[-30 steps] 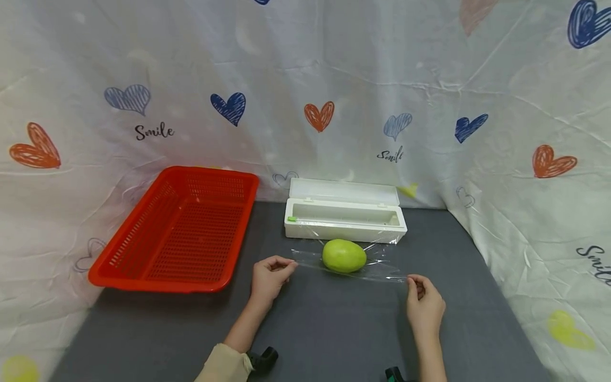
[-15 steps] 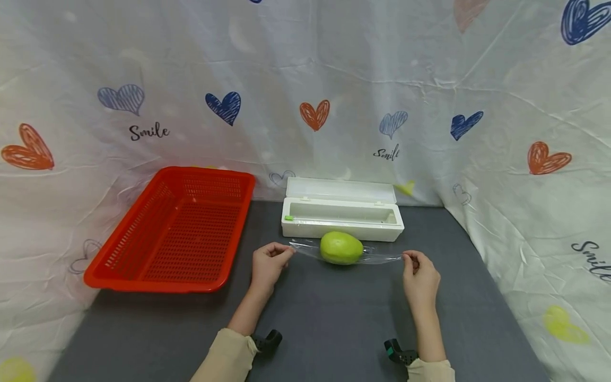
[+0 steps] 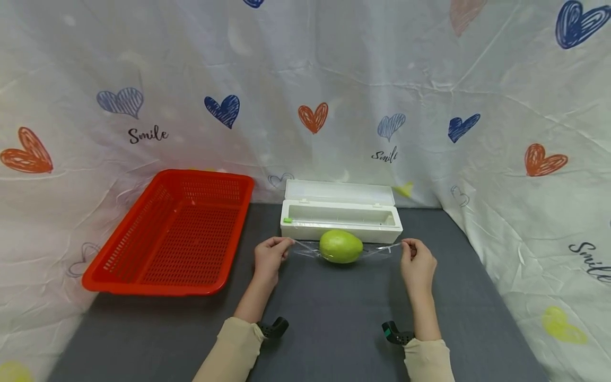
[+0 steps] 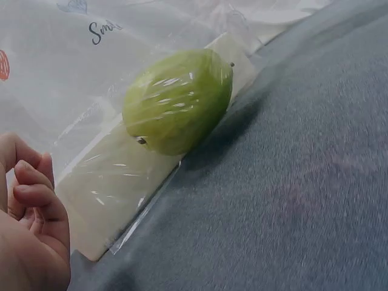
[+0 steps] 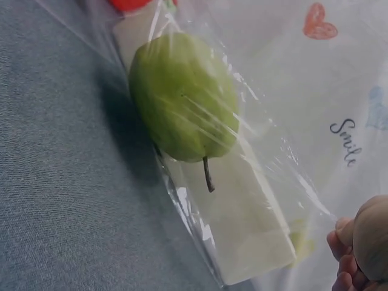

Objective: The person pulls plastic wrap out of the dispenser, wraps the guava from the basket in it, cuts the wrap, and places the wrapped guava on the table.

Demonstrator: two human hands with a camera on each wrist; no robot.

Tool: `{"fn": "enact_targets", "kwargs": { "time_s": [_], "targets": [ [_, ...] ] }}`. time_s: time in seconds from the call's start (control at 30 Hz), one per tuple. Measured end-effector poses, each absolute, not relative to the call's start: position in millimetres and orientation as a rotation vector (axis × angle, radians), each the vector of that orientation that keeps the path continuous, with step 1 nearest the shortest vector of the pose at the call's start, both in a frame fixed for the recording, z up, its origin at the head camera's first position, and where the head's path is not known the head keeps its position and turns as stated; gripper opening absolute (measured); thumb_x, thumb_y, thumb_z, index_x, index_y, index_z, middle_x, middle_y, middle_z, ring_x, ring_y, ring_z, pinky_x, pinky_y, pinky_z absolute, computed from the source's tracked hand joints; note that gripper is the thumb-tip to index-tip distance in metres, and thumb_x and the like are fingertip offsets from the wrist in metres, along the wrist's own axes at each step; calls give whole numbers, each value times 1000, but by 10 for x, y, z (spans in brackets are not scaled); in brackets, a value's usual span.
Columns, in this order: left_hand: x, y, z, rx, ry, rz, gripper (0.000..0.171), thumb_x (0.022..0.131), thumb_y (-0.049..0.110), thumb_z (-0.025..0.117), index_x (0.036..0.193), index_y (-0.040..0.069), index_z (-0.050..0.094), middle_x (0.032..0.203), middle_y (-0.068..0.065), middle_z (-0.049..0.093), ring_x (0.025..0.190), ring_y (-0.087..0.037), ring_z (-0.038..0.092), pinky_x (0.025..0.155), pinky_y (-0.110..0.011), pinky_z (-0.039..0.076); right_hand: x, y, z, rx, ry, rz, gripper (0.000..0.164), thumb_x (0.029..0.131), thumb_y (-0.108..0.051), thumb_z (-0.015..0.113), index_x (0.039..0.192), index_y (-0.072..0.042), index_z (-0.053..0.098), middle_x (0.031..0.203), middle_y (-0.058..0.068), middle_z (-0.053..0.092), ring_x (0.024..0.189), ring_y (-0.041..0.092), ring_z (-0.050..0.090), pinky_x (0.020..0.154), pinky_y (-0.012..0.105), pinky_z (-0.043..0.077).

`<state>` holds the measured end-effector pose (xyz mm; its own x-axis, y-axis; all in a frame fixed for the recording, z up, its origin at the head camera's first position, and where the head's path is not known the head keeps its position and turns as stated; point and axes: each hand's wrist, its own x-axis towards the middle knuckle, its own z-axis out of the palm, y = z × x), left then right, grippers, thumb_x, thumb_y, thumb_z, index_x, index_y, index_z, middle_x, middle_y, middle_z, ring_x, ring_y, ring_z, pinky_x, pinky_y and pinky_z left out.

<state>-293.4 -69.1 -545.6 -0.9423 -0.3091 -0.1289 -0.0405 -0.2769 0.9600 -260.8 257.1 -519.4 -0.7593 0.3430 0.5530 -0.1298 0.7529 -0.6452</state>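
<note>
A green pear lies in a sheet of clear cling film; its thin dark stem shows in the right wrist view. To its left, my left hand pinches one corner of the film between thumb and forefinger. My right hand pinches the opposite corner on the right, fingers curled. Between the hands the film's edge is drawn taut across the pear, and shiny creases run over its skin in both wrist views. Right behind the pear stands a white cling film box, its lid raised.
A red perforated plastic basket stands on the left of the grey table. A small green slider sits at the box's left end. Behind the table hangs a white cloth printed with hearts.
Both hands have moved away from the body toward the box, still pinching the film. Its near edge has gone from in front of the pear up and over it.
</note>
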Motion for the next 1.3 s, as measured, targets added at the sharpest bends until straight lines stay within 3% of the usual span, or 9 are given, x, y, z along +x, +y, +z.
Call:
{"fn": "enact_targets", "kwargs": {
  "time_s": [0.17,0.43,0.6,0.83,1.13,1.3],
  "targets": [
    [-2969,-638,-5476,523,-1743,-2323,18,80,-4,79,69,9,74,54,4,54,50,-8,48,49,-19,39,-2688,2548,-5274,-189,-2270,927,10,101,0,69,100,8,76,84,21,73,70,33,67,63,36,49],
    [-3033,-523,-5521,592,-1745,-2169,7,79,-5,78,74,1,77,59,8,62,52,-10,55,51,-19,45,-2808,2513,-5412,-263,-2308,990,12,101,1,67,103,9,75,90,24,75,77,38,71,70,47,54],
    [-3063,-482,-5583,629,-1780,-2096,5,77,-3,79,76,2,78,58,8,59,52,-7,51,50,-20,42,-2842,2494,-5496,-284,-2334,995,12,100,2,66,102,11,75,91,25,76,78,39,71,72,49,55],
    [-3100,-453,-5655,625,-1923,-1922,4,76,2,81,80,2,82,69,0,70,61,-12,55,56,-25,43,-2903,2495,-5584,-275,-2360,996,14,99,2,67,102,13,74,90,28,75,79,42,72,77,56,56],
    [-3135,-446,-5731,566,-2116,-1734,9,78,6,80,85,2,84,80,-10,77,65,-14,60,61,-26,47,-2970,2474,-5683,-291,-2436,1006,13,99,-2,70,99,10,76,91,26,76,84,42,73,83,57,55],
    [-3116,-435,-5765,486,-2174,-1646,8,79,6,80,85,4,85,81,-11,79,72,-25,69,65,-33,53,-2988,2453,-5715,-278,-2465,997,14,99,-3,70,98,9,77,91,25,77,83,41,74,82,56,55]
  ]
}}
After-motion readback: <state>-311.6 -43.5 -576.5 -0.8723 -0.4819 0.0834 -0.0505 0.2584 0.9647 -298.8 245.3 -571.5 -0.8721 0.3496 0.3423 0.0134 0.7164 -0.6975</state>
